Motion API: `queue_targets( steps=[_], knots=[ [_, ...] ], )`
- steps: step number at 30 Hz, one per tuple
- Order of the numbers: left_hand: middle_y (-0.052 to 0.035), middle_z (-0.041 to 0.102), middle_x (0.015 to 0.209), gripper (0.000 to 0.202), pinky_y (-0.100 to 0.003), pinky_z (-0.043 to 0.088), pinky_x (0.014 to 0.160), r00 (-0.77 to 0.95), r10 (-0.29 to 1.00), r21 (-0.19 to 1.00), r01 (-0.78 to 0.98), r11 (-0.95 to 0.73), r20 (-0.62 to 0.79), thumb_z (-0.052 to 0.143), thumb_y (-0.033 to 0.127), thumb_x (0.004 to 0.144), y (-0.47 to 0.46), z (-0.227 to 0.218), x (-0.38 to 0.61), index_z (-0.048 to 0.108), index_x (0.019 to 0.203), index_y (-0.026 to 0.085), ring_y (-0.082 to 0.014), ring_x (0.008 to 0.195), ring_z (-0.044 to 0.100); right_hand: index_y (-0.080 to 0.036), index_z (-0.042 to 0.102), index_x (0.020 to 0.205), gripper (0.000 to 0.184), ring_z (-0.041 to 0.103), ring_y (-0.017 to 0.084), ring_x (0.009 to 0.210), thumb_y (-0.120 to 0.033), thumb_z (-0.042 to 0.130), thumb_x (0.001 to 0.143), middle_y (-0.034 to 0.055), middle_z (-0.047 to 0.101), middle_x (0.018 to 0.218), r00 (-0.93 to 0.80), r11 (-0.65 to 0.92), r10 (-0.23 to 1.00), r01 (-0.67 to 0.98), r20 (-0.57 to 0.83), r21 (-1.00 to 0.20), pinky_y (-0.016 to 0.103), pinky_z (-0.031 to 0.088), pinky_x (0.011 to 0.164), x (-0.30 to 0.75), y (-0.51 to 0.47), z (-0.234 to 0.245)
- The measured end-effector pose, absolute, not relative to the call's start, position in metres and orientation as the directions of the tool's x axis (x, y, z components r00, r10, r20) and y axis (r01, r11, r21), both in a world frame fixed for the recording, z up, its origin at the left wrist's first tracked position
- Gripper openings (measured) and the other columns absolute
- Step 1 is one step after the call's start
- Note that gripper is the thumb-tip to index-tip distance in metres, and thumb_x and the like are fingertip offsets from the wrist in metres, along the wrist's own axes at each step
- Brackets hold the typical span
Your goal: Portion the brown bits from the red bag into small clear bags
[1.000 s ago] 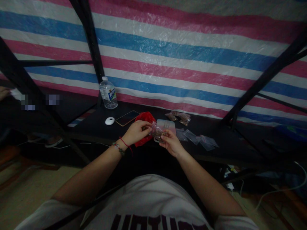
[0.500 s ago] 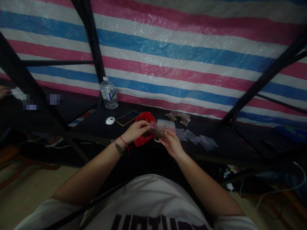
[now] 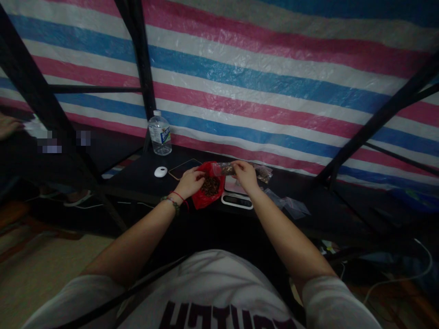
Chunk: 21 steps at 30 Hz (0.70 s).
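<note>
My right hand [image 3: 244,176] pinches a small clear bag [image 3: 224,169] with brown bits in it and holds it level above a small white scale [image 3: 236,199]. My left hand [image 3: 192,181] rests with curled fingers on the left rim of an open red bag [image 3: 201,199], which holds a heap of brown bits [image 3: 210,186]. Both lie on a black table [image 3: 144,180]. A red cord and a bead bracelet circle my left wrist.
A water bottle [image 3: 160,135] stands at the back left, with a white mouse [image 3: 160,172] and a phone [image 3: 181,168] before it. Filled small bags [image 3: 265,172] lie behind the scale, empty clear bags [image 3: 290,206] to its right. Black frame bars [image 3: 140,59] cross a striped tarp.
My right hand lifted the small bag up and away from me, uncovering the scale. My left hand let go of that bag and dropped to the red bag. The view shifted slightly.
</note>
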State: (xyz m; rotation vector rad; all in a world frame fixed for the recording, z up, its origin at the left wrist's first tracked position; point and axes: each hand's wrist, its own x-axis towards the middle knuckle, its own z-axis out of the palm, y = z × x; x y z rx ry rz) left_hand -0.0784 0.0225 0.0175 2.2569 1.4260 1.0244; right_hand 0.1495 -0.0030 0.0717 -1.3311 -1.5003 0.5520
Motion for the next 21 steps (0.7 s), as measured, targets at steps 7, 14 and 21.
queue_targets(
  steps=[7,14,21],
  knots=[
    [-0.0123,0.063,0.124,0.037,-0.035,0.039,0.107,0.351,0.878,0.487,0.734,-0.474,0.325,0.049,0.018,0.076,0.029,0.004,-0.082,0.07,0.106,0.015,-0.0257,0.122,0.053,-0.017,0.071,0.099,0.03,0.062,0.02,0.098,-0.013,0.045,0.084,0.0081,0.071,0.103,-0.338,0.433,0.868,0.874,0.365,-0.22,0.03,0.044,0.09,0.122,0.032,0.114],
    [-0.0122,0.067,0.115,0.047,-0.032,0.045,0.1,0.268,0.905,0.586,0.693,-0.42,0.331,0.044,0.01,0.072,0.033,0.007,-0.086,0.065,0.114,0.012,-0.0228,0.107,0.062,-0.017,0.069,0.102,0.03,0.059,0.022,0.101,-0.015,0.042,0.088,0.0104,0.066,0.108,-0.388,0.432,0.856,0.899,0.342,-0.063,0.031,0.042,0.092,0.114,0.034,0.125],
    [-0.0126,0.061,0.127,0.058,-0.039,0.039,0.108,0.241,0.833,0.61,0.585,-0.534,0.498,0.044,0.008,0.071,0.038,0.001,-0.088,0.056,0.128,0.011,-0.0232,0.119,0.055,-0.016,0.068,0.099,0.029,0.058,0.021,0.102,-0.012,0.043,0.085,0.0097,0.067,0.105,-0.341,0.454,0.838,0.869,0.426,-0.198,0.032,0.041,0.095,0.112,0.03,0.116]
  ],
)
